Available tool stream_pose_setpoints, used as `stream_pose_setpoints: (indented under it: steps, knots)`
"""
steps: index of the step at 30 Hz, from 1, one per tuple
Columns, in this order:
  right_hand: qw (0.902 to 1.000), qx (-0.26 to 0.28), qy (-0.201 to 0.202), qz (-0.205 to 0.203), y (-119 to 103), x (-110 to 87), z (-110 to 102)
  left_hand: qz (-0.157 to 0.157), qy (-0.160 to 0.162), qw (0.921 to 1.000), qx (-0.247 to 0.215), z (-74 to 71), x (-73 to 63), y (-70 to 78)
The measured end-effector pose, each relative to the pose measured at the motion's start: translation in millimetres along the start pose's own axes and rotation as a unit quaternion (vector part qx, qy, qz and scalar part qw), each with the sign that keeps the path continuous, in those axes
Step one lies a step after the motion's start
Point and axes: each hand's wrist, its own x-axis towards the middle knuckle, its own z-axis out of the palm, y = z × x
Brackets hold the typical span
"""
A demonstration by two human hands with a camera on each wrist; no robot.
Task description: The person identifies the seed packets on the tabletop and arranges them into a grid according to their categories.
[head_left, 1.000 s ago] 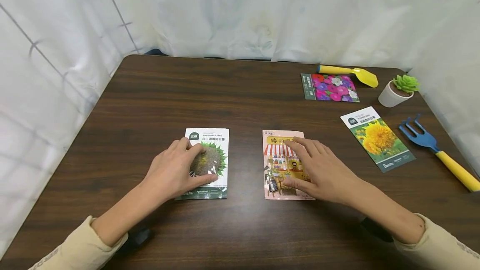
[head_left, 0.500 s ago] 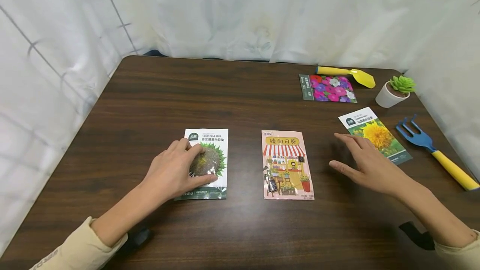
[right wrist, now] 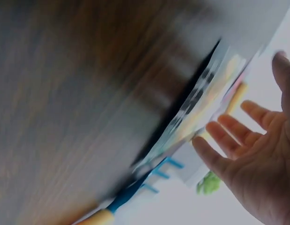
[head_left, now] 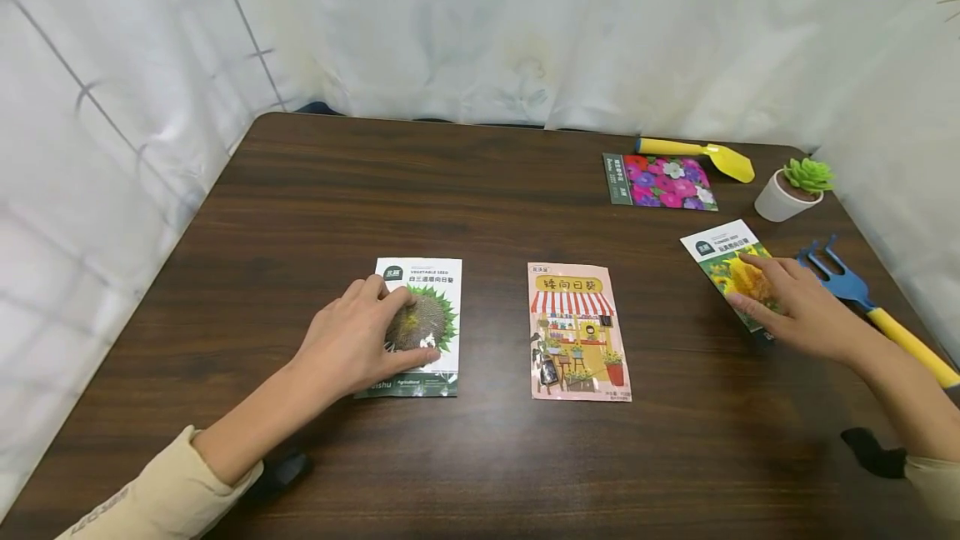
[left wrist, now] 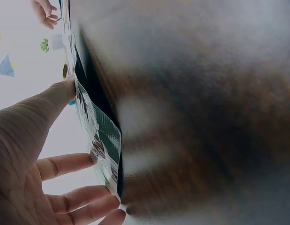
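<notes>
My left hand (head_left: 356, 336) rests on a white and green seed packet (head_left: 442, 340) with a sunflower-head picture. In the left wrist view, its thumb and extended fingers touch the packet (left wrist: 107, 133), and one packet edge lifts off the table. My right hand (head_left: 806, 307) is over a seed packet with a yellow flower (head_left: 712, 244), covering its lower right part. In the right wrist view, the fingers are spread beside that packet (right wrist: 201, 110), holding nothing. Between the hands lies a pink seed packet (head_left: 579, 340) printed with a striped-awning shop.
Farther back on the brown table (head_left: 420, 190) lie a petunia seed packet (head_left: 667, 182) and a yellow toy shovel (head_left: 697, 152). A potted succulent (head_left: 787, 194) stands at the right edge. A blue hand fork with a yellow handle (head_left: 907, 344) lies right of my right hand.
My right hand has moved right, off the pink packet and over the yellow-flower packet. The left hand stays on its packet. The head view has shifted slightly.
</notes>
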Motion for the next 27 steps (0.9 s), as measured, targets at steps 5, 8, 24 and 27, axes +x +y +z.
stream_pose_setpoints:
  steps: [5,8,24,27]
  knots:
    - [0.9990,0.004,0.005,-0.044,24,2.0,-6,0.001,-0.001,1.0000,-0.003,0.1,0.8,-0.2]
    - [0.9967,0.015,0.003,-0.080,36,4.0,-10,0.001,0.000,1.0000,-0.002,0.3,0.8,-0.5]
    - [0.9932,-0.022,-0.082,-0.081,58,24.9,-29,-0.004,-0.002,1.0000,-0.005,-0.9,0.5,0.4]
    - [0.9928,-0.040,-0.073,-0.086,58,26.7,-28,-0.005,-0.004,1.0000,-0.004,-0.9,0.1,0.6]
